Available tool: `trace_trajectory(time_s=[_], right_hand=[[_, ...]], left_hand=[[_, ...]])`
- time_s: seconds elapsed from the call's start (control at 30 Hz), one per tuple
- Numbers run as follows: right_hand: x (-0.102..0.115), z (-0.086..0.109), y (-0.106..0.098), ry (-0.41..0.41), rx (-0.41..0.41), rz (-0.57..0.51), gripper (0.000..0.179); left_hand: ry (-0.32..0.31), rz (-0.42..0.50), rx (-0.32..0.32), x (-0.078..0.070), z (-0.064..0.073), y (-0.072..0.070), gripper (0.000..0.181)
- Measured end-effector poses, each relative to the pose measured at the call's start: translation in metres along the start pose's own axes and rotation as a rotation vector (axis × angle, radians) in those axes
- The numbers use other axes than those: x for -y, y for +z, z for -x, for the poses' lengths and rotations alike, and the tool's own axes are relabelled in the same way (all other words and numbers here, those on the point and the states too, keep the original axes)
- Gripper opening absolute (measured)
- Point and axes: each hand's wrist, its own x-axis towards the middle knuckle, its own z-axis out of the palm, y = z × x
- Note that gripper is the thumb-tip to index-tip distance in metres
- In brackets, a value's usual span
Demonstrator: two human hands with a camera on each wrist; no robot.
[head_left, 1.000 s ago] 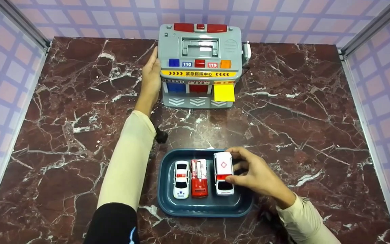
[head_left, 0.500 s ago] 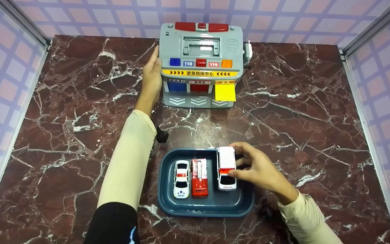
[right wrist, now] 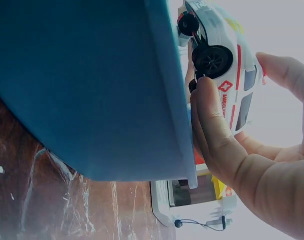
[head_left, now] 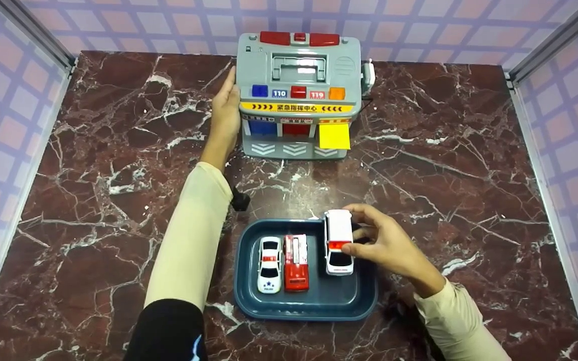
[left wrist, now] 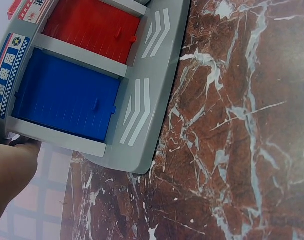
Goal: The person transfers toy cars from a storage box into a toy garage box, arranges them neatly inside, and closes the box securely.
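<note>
In the head view my right hand (head_left: 392,245) grips a white toy ambulance (head_left: 339,233) by its side, thumb near the red light bar. The right wrist view shows the ambulance (right wrist: 224,70) above the tray's rim, its wheels off the tray floor. Below it is a dark blue tray (head_left: 304,313), where a white toy police car (head_left: 269,278) and a red toy fire truck (head_left: 296,278) lie side by side. My left hand (head_left: 225,118) rests along the left side of a grey toy emergency station (head_left: 294,150), its fingers extended and partly hidden behind it.
Station doors are blue (left wrist: 67,95) and red (left wrist: 94,30), both down, while a yellow flap (head_left: 334,136) sticks out at the right bay. A marbled tabletop (head_left: 444,200) lies under everything. Checkered walls (head_left: 168,30) border the back and sides.
My right hand has lifted the ambulance and shifted it up and slightly right in the head view, toward the tray's back rim. My left hand stays at the station's side.
</note>
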Motion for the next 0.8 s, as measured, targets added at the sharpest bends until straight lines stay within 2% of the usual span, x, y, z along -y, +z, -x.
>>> trace_trajectory(time_s=[0.8], right_hand=[[0.0, -0.009, -0.011, 0.027, 0.005, -0.115, 0.066]], left_hand=[[-0.001, 0.007, 0.013, 0.001, -0.001, -0.001, 0.051]])
